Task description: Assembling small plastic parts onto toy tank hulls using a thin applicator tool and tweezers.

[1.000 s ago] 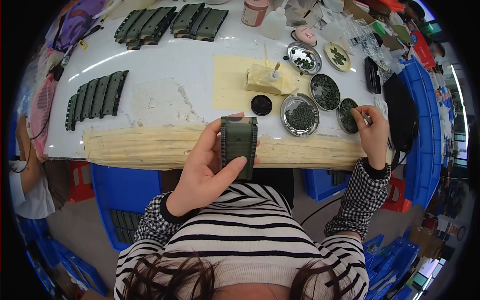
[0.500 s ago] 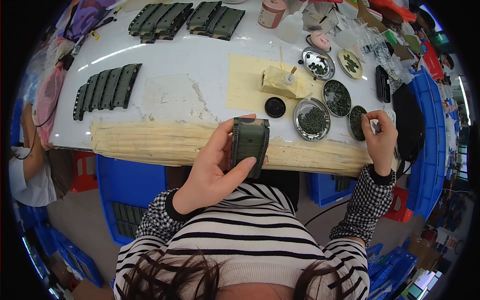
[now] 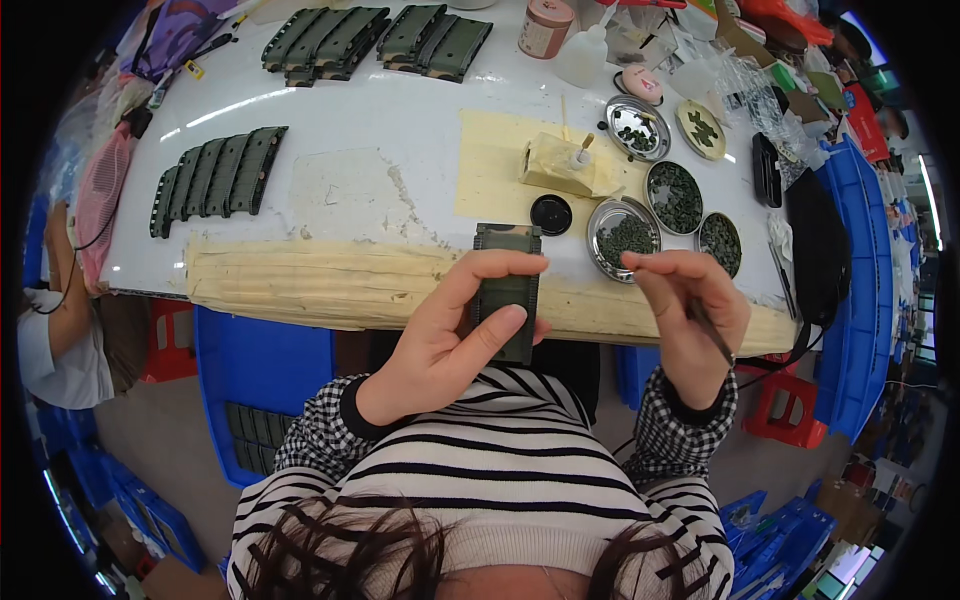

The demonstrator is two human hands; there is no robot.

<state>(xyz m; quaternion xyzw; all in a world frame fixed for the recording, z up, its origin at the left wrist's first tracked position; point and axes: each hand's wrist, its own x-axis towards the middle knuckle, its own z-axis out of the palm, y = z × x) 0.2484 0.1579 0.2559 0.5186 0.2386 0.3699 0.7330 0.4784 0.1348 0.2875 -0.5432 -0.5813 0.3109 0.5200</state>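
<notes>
My left hand [image 3: 440, 335] is closed round a curved green camouflage plastic piece [image 3: 508, 290] with ridged edges, held upright over the table's near edge. Its thumb presses on the front face and the forefinger crosses the upper part. To the right, my right hand [image 3: 695, 310] hovers near a steel dish of small dark green parts [image 3: 625, 240]. A slim dark metal tool [image 3: 712, 332] is tucked under its curled fingers. Thumb and forefinger are pinched together; anything tiny between them cannot be made out.
Two round dishes of green bits [image 3: 674, 198] [image 3: 720, 245] stand behind my right hand. A small tan-covered block [image 3: 560, 165] holds a bottle. A black lid [image 3: 551, 215] lies before it. Stacked camouflage pieces [image 3: 325, 45] [image 3: 220, 175] are at left. Padding [image 3: 320, 285] lines the near edge.
My right hand has moved left and toward me, away from the small right-hand dish. My left hand's forefinger now lies across the camouflage piece, which has turned slightly.
</notes>
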